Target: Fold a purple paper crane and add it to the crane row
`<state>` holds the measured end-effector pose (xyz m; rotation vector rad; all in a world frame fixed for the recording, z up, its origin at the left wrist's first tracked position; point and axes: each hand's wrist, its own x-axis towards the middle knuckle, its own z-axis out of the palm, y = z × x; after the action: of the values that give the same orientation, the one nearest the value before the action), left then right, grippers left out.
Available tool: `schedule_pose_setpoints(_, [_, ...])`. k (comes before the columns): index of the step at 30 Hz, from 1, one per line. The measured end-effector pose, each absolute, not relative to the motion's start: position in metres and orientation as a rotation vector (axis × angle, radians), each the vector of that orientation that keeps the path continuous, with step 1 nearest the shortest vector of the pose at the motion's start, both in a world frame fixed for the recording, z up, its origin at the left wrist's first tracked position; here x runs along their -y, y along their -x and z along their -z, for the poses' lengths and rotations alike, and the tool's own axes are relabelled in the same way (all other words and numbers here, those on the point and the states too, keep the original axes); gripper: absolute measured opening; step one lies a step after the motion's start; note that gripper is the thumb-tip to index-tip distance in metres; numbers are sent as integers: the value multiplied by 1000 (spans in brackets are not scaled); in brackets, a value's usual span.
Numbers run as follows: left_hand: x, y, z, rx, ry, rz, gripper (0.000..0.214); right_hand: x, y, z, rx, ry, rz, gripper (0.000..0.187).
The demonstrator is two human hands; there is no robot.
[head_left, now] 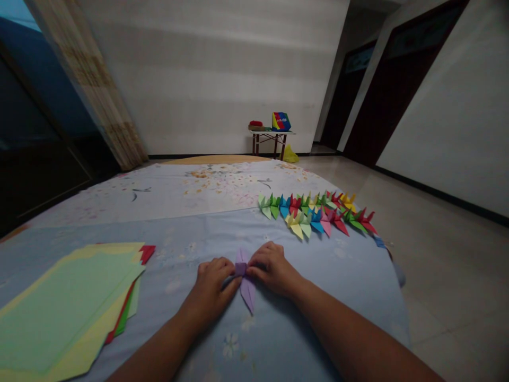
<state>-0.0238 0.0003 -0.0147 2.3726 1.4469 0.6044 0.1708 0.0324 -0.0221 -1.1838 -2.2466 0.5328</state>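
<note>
A folded purple paper figure (247, 294) lies on the blue cloth between my two hands. It has a squarish middle, with one pointed flap reaching toward me and another pointing away. My left hand (217, 281) pinches its left side, fingers curled and thumb pressed close. From the other side, my right hand (272, 268) grips the right edge between thumb and fingers. Beyond and to the right of my right hand stand folded paper cranes (326, 220) in two rows, in green, blue, red, yellow and pink.
Loose sheets of coloured paper (75, 302), pale green on top, are stacked at the left. A flowered tablecloth (167, 207) covers the round table. Farther off, a small table (274, 132) by the wall bears a colourful box (281, 121); a yellow bag (290, 154) sits on the floor.
</note>
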Motion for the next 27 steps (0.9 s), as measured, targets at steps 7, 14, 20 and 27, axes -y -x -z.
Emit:
schedule_pose_setpoints(7, [-7, 16, 21, -1535, -2295, -638, 19, -32, -170, 24, 2205, 1247, -534, 9])
schedule_pose_setpoints(14, [-7, 10, 23, -1668, -2239, -639, 18, -32, -164, 22, 2157, 1375, -509, 15])
schedule_pose_setpoints(20, [-6, 11, 22, -1662, -2224, -661, 17, -31, -159, 23, 2116, 1417, -498, 15])
schedule_pose_setpoints(27, [-10, 9, 26, -1729, -2223, -654, 23, -31, -155, 24, 2107, 1459, -465, 16])
